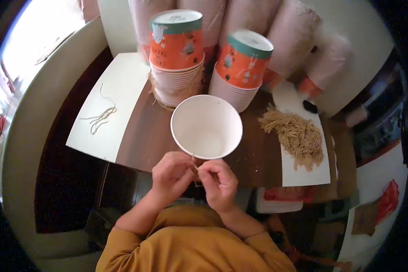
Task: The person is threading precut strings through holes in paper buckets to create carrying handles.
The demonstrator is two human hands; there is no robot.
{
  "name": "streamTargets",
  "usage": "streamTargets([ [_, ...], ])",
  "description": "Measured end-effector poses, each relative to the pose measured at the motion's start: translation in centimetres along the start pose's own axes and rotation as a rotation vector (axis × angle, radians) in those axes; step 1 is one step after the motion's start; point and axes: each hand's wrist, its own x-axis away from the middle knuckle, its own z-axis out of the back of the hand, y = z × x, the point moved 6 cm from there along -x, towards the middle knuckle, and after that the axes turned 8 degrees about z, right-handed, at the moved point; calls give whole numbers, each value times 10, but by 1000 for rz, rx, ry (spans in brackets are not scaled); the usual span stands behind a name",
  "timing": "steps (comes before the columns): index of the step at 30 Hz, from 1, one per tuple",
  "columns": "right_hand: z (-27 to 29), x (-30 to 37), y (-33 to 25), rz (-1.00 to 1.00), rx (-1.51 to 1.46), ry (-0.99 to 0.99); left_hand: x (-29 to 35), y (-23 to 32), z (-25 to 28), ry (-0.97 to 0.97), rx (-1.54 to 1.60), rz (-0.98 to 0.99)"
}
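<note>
From where I stand, a thin tan fibre strand (pixel 196 167), mostly hidden, is pinched in the fingertips of the left hand (pixel 171 176) and right hand (pixel 220 185), which nearly meet. Just beyond them sits a round, smooth white tub (pixel 206 122), mouth open; whether the strand touches its rim, I can't tell.

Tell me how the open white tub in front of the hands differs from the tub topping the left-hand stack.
The open white tub has its mouth toward the camera; the tub topping the left-hand stack is upside down, base up. The first shows a plain white inside, the second an orange outside with a green band. The first has nothing stacked on it; the second caps nested tubs. Both are round.
</note>
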Motion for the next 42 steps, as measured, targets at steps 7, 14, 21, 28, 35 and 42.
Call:
streamTargets([
  [7,3,-7,-2,157,196,25,-5,-5,0,-61,27,-114],
  [14,-10,-4,5,399,600,24,13,-26,7,130,38,147],
  [21,-23,-10,9,514,787,-25,7,-46,-2,85,631,521],
  [28,-28,-15,34,71,175,-77,1,-56,4,1,694,608],
  [35,-45,-4,56,-521,-570,8,3,-56,10,-37,648,623],
  [42,-53,2,67,-738,-821,74,6,-41,16,45,400,409],
])
